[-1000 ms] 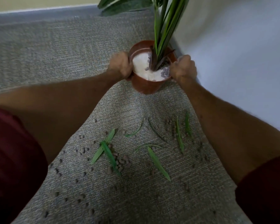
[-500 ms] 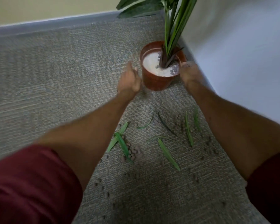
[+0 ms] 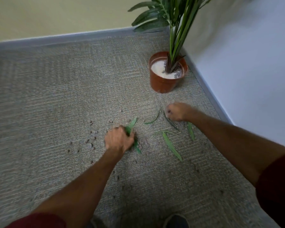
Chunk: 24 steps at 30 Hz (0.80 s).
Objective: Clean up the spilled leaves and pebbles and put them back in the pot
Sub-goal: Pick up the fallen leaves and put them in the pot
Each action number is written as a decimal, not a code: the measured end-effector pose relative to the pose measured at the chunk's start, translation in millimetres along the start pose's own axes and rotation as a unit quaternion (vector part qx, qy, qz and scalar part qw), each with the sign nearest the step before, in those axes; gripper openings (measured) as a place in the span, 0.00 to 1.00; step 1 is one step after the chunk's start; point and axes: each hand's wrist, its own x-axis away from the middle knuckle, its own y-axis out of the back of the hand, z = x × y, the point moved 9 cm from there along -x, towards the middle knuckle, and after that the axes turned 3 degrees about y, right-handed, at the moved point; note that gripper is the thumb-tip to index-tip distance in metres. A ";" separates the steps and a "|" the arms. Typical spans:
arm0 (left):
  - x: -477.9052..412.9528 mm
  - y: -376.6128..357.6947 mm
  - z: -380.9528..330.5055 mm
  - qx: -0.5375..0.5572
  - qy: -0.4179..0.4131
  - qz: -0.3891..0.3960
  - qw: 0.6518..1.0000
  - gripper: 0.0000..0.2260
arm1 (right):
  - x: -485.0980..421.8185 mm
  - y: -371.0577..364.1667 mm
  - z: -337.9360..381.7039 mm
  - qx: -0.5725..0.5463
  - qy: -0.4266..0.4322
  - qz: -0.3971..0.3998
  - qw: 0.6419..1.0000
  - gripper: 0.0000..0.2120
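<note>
Both hands have left the pot (image 3: pixel 163 83) and come down before it, the left hand (image 3: pixel 120 139) grabbing leaves (image 3: pixel 132 123), the right hand (image 3: pixel 178 111) curled on I cannot tell what.

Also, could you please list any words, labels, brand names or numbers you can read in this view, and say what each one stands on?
No readable text anywhere in this view.
The pot: plain brown wall, no label or brand visible.
The leaves, pebbles, carpet and wall: no print.
The shoe at the bottom edge: too dark and blurred to show any mark.
</note>
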 end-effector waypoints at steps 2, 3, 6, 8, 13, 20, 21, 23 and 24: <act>6.0 -2.4 -3.6 -0.020 -0.005 0.019 1.000 0.24 | 7.5 -11.3 6.5 0.030 0.009 0.027 0.999 0.08; 8.0 -2.9 -5.5 -0.028 -0.003 0.026 0.999 0.22 | 11.5 -17.4 7.0 0.043 0.011 0.034 0.998 0.08; 10.3 -4.9 -10.0 -0.055 -0.002 0.044 0.998 0.17 | 23.2 -36.8 7.0 0.053 0.024 0.023 0.998 0.09; 10.3 -7.2 -12.7 -0.048 -0.005 0.049 0.998 0.14 | 31.0 -53.2 9.3 0.047 0.034 0.019 0.998 0.08; 9.1 -8.5 -18.0 0.016 0.013 0.047 0.999 0.10 | 40.4 -68.6 21.2 0.087 0.044 -0.011 0.995 0.09; 4.9 -8.1 -16.1 0.090 0.030 0.026 0.995 0.10 | 38.5 -74.3 31.3 0.146 0.069 -0.020 0.987 0.23; 4.0 -6.5 -16.5 0.098 0.022 0.017 0.995 0.09 | 38.1 -73.9 30.9 0.145 0.069 -0.029 0.987 0.22; 1.5 -3.4 -17.4 0.100 0.004 0.001 0.995 0.10 | 38.2 -72.9 31.1 0.130 0.068 -0.045 0.988 0.14; 0.0 -1.7 -18.3 0.097 -0.004 -0.006 0.995 0.11 | 38.9 -70.9 30.9 0.117 0.062 -0.054 0.990 0.10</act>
